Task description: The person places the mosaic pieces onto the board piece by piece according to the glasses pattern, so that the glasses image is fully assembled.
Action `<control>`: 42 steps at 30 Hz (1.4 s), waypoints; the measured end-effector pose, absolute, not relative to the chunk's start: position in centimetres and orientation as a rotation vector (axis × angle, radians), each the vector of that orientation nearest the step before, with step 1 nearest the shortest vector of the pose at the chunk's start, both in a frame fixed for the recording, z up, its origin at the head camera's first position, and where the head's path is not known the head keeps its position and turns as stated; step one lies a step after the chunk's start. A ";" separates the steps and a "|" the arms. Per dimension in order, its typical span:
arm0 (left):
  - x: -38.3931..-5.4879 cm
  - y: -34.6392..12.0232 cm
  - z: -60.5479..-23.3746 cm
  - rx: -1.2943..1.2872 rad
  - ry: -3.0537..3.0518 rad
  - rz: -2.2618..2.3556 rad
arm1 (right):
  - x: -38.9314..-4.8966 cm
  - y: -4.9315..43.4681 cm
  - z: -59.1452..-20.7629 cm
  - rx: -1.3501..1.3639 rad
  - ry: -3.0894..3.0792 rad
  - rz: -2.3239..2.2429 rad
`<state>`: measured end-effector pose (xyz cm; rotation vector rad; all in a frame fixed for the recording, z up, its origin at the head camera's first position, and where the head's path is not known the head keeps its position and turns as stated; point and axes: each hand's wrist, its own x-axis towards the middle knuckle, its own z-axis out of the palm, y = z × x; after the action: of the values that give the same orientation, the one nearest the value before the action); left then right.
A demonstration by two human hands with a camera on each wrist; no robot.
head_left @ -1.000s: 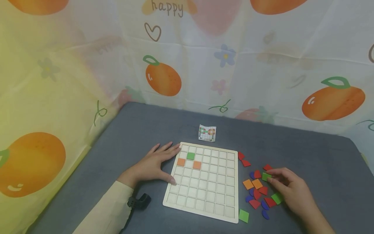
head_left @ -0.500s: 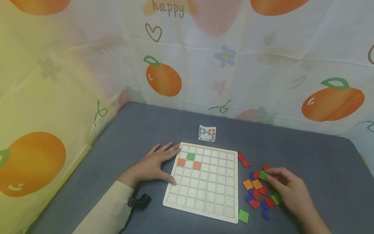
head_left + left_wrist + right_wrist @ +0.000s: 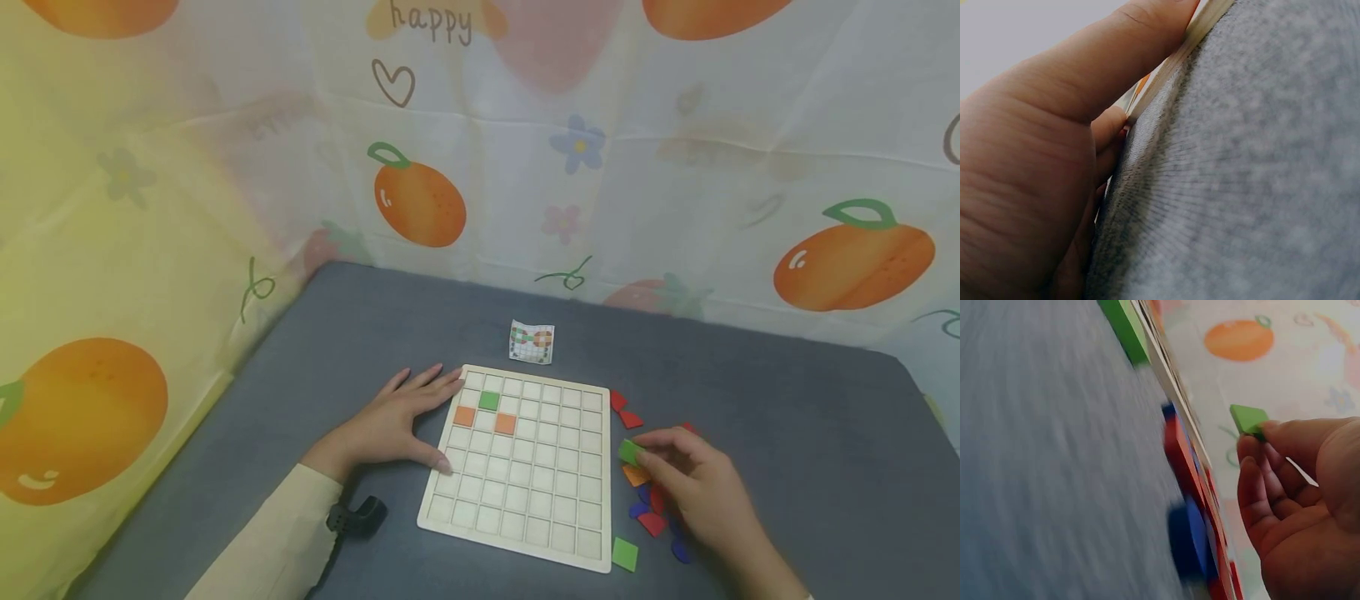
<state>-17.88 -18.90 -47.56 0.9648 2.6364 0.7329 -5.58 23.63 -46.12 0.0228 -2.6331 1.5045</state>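
Observation:
My right hand (image 3: 697, 483) pinches a green square tile (image 3: 629, 452) between thumb and fingertips, held up over the loose pieces just right of the board. The right wrist view shows the same green tile (image 3: 1249, 417) raised off the table. My left hand (image 3: 393, 425) lies spread at the left edge of the white gridded board (image 3: 525, 500), its thumb on the rim and its fingers at the upper left corner. On the board sit one green tile (image 3: 489, 401) and two orange tiles, one at the left (image 3: 464, 416) and one further right (image 3: 506, 424).
Right of the board lie red pieces (image 3: 652, 523), blue pieces (image 3: 680, 551) and an orange square (image 3: 636, 475), partly covered by my right hand. A green square (image 3: 625, 554) lies by the lower right corner. Behind the board is a small printed pattern card (image 3: 532, 342).
My right hand has lifted the green tile from among the loose pieces and carried it left towards the board. The left hand and the tiles on the board stay where they were.

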 end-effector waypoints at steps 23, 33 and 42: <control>-17.9 -18.7 -47.5 0.948 2.640 0.722 | -7.6 15.2 -45.4 0.330 -2.586 1.654; -17.9 -18.6 -47.7 0.953 2.647 0.723 | -8.6 12.1 -45.1 0.467 -2.630 1.647; -18.0 -18.8 -47.6 0.970 2.645 0.726 | -9.9 9.6 -45.4 0.487 -2.642 1.605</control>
<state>-17.99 -18.82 -47.64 0.9696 2.6446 0.7260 -9.87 9.55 -45.43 0.4869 -2.6419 1.6046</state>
